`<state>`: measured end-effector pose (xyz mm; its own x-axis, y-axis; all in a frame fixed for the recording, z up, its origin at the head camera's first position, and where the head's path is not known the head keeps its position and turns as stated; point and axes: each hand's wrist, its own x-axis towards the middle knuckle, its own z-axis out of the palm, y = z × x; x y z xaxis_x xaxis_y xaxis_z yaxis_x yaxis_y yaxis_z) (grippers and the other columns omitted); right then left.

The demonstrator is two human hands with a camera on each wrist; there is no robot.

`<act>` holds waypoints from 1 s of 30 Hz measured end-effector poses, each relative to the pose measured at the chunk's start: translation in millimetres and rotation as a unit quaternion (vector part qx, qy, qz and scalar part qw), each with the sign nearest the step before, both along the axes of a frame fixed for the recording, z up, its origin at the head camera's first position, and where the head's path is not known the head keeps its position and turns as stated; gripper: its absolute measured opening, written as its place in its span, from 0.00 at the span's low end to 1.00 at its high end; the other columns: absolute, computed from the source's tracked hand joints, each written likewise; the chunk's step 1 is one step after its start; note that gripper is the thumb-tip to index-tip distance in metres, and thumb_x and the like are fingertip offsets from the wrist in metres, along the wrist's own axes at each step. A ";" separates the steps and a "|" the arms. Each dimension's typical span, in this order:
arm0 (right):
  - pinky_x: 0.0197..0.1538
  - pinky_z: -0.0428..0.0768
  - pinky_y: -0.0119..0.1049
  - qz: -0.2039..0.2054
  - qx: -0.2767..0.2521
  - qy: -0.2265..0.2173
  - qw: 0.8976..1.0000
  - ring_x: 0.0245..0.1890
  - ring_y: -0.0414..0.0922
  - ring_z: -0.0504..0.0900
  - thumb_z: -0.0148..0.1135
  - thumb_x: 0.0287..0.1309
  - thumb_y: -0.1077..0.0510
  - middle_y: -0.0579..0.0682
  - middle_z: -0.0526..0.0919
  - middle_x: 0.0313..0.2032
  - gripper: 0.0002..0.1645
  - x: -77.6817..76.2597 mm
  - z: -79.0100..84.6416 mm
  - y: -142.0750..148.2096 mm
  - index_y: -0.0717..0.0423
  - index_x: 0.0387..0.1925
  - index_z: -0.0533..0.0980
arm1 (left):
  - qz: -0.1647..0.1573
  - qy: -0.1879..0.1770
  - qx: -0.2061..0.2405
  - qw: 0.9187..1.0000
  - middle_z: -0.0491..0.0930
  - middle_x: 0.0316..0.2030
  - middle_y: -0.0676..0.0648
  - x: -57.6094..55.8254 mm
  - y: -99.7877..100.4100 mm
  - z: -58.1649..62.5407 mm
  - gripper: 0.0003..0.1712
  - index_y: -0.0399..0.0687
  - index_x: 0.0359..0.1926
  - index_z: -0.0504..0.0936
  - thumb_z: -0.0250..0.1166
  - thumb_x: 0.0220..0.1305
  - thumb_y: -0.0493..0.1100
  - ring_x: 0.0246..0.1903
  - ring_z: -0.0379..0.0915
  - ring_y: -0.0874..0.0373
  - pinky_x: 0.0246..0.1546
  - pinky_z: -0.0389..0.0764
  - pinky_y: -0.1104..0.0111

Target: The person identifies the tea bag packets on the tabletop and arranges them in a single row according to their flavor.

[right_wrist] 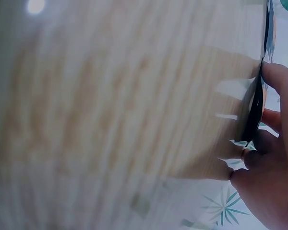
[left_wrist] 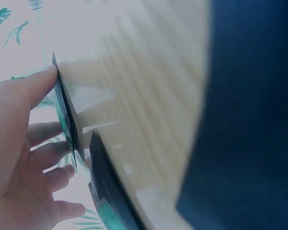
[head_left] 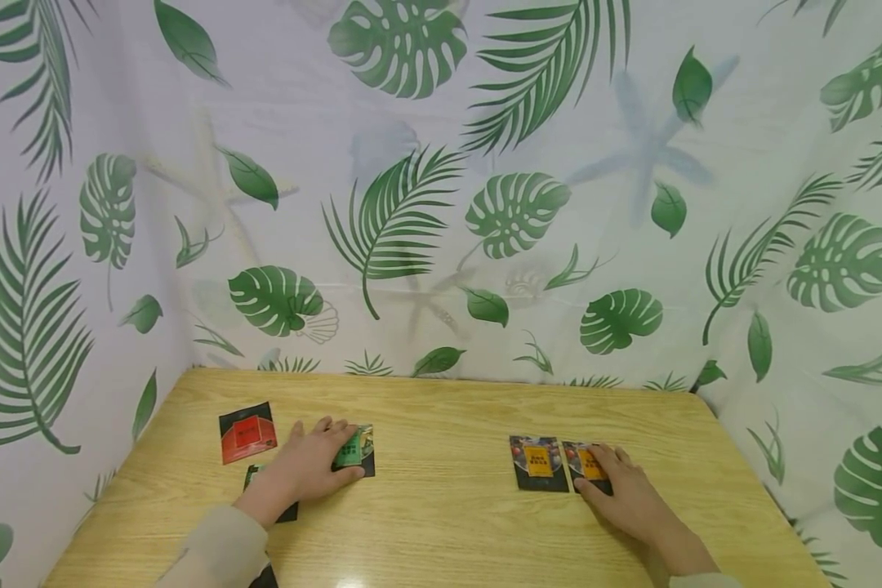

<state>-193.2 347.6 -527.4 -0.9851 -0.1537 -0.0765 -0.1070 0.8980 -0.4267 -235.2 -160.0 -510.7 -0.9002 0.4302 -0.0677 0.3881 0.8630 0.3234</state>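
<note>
In the head view, my left hand [head_left: 310, 462] lies over a green-labelled flat packet [head_left: 349, 451], its fingers spread. The left wrist view shows the thumb [left_wrist: 44, 80] at one edge of this packet and fingers against its face. My right hand [head_left: 627, 498] rests on an orange-labelled dark packet [head_left: 586, 462], covering its right part. The right wrist view shows the thumb [right_wrist: 273, 74] at that packet's edge, with fingers lower along it. A matching orange-labelled packet [head_left: 539, 463] lies just left of it. Both packets under my hands appear flat on the table.
A red packet [head_left: 247, 433] lies at the back left of the wooden table [head_left: 441, 506]. Partly under my left wrist is another dark packet [head_left: 288, 513], and a dark corner [head_left: 266, 576] shows by the sleeve. A leaf-patterned cloth [head_left: 426, 327] stands behind and at the sides.
</note>
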 end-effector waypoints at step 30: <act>0.69 0.56 0.83 0.002 0.005 0.010 1.000 0.76 0.80 0.52 0.57 0.76 0.36 0.77 0.60 0.76 0.45 0.1 0.1 0.5 0.64 0.78 0.62 | -0.020 -0.005 -0.017 1.000 0.64 0.79 0.40 -1.4 39.9 -1.3 0.44 0.49 0.80 0.66 0.61 0.74 0.67 0.81 0.54 0.36 0.76 0.52 0.29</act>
